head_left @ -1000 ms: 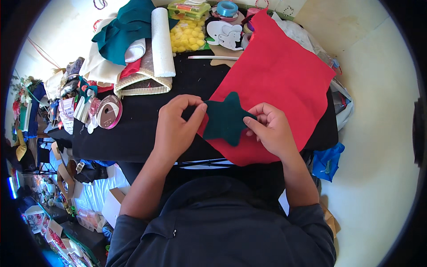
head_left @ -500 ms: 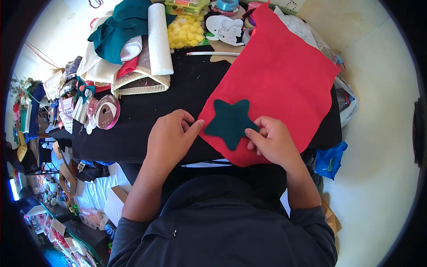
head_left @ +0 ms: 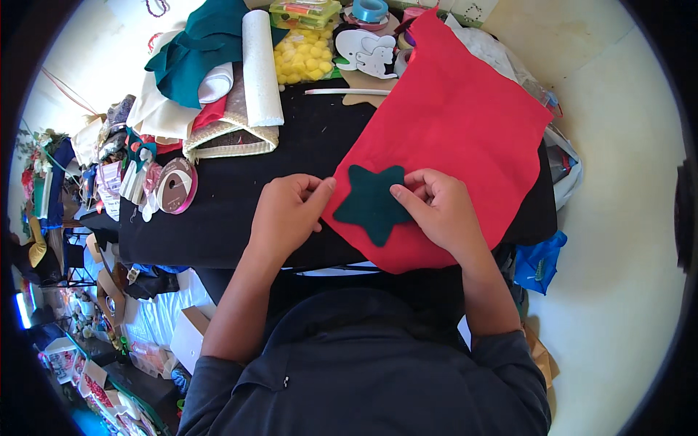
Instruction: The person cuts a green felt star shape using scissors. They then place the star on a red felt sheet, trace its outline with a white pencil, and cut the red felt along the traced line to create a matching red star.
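A dark green felt star [head_left: 372, 207] lies on a large sheet of red felt [head_left: 465, 123], close to the sheet's near left corner. My right hand [head_left: 442, 211] pinches the star at its right side, thumb on top and fingers curled behind. At the sheet's left edge, my left hand [head_left: 287, 214] is closed, thumb and forefinger together beside the star. Whether these fingertips grip the felt's edge or nothing is hidden.
The black-covered table [head_left: 225, 225] holds a ribbon spool [head_left: 174, 185], a white roll [head_left: 262, 69], folded green felt [head_left: 196, 58], a bag of yellow pompoms [head_left: 304, 54], a white animal cutout [head_left: 366, 52] and a thin white stick [head_left: 349, 91]. A blue bag [head_left: 542, 263] hangs past the right edge.
My right hand has moved up along the star's right side, from the tip of its right point. My left fingertips have shifted slightly up, along the red felt's edge.
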